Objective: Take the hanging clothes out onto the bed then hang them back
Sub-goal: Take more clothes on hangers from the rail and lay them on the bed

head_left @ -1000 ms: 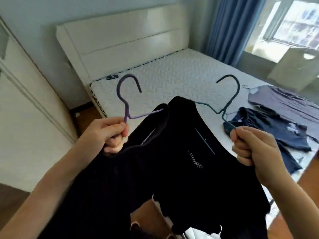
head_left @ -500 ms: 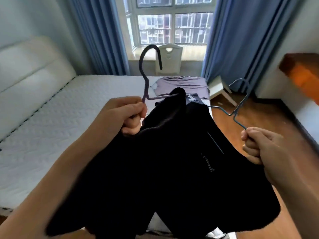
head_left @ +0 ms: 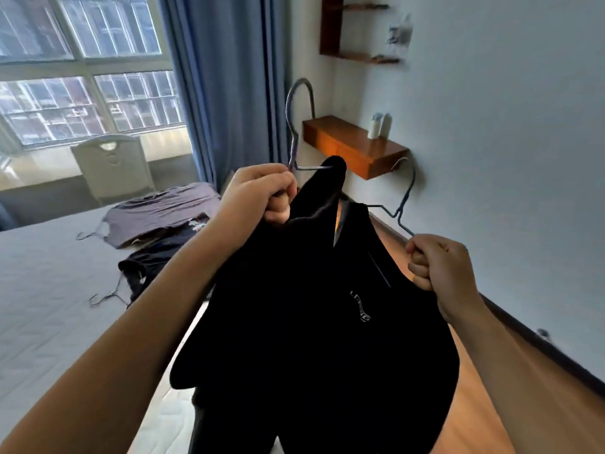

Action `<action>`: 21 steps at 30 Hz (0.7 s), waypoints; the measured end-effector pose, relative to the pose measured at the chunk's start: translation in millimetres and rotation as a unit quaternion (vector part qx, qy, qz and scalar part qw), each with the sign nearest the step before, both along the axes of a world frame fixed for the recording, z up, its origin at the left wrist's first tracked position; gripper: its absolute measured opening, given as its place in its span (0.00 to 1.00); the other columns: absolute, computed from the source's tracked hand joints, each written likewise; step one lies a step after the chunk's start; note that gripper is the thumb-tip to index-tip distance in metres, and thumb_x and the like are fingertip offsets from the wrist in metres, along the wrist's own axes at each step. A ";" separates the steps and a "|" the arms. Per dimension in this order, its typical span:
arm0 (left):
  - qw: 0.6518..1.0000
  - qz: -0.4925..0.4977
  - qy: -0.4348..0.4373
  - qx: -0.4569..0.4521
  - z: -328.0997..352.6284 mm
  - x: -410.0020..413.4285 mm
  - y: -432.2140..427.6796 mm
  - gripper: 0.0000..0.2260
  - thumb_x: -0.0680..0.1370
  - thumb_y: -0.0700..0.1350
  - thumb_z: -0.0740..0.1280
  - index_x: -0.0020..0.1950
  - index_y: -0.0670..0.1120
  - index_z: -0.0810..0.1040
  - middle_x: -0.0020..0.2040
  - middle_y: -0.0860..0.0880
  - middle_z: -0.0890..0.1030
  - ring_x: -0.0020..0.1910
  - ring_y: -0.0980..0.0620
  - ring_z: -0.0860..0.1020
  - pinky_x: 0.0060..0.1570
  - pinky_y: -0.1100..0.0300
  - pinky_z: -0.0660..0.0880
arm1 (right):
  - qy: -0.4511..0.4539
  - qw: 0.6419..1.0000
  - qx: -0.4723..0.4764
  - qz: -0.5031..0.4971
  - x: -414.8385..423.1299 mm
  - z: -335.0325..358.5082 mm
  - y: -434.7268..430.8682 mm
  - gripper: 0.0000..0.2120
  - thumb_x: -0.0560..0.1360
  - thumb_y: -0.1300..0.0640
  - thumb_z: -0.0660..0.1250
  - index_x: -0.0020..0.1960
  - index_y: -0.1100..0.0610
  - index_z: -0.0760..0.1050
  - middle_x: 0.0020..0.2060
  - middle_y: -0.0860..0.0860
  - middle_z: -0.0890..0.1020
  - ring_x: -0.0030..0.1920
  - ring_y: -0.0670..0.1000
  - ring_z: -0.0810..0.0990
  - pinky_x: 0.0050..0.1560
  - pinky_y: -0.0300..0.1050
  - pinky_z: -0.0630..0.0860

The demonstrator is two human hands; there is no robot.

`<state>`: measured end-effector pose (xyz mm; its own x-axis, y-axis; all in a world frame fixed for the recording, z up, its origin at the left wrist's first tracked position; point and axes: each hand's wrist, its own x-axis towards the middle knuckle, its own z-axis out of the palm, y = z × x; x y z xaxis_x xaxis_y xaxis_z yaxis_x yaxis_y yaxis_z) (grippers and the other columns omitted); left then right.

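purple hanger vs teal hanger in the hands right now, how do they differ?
The purple hanger is in the left hand; the teal hanger is in the right hand.
The purple hanger looks thicker, the teal hanger thin and wiry.
The purple hanger's hook rises higher in the frame than the teal hanger's.
Shared: both are gripped just below the neck, hook up, each carrying black clothing.
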<state>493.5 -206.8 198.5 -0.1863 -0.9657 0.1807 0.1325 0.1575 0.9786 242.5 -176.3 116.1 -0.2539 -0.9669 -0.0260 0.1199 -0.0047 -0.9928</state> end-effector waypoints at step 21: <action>0.984 0.095 0.148 0.021 -48.0 -253.2 -190.7 0.07 0.75 0.34 0.57 0.39 0.38 0.71 0.24 0.47 0.60 0.23 0.51 0.58 0.25 0.58 0.56 | 0.181 0.981 -0.058 -0.037 -183.9 -13.9 -181.7 0.14 0.78 0.62 0.60 0.35 0.67 0.71 0.23 0.54 0.67 0.23 0.48 0.64 0.24 0.37 0.63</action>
